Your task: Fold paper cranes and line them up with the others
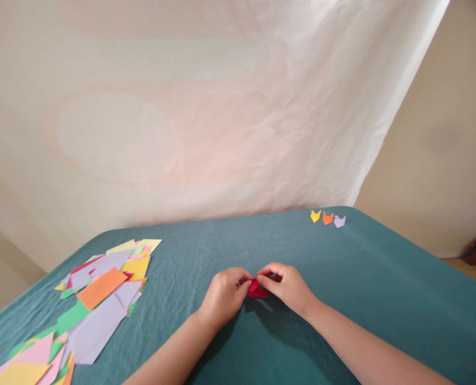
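Note:
A small folded piece of red paper (257, 289) is held between my two hands, low over the middle of the table. My left hand (226, 294) is closed, its thumb and fingers pinching the paper's left side. From the right, my right hand (288, 286) pinches the paper's upper right edge between thumb and forefinger. Pointed corners of the red paper stick out below the fingertips. Parts of it are hidden behind the fingers.
Loose sheets of coloured paper (101, 289) lie in an overlapping pile along the table's left side. Three folded paper birds, yellow (315, 216), orange (327, 218) and lilac (340, 221), stand in a row at the back right. A pale cloth (221, 117) hangs behind the green-covered table (382, 278).

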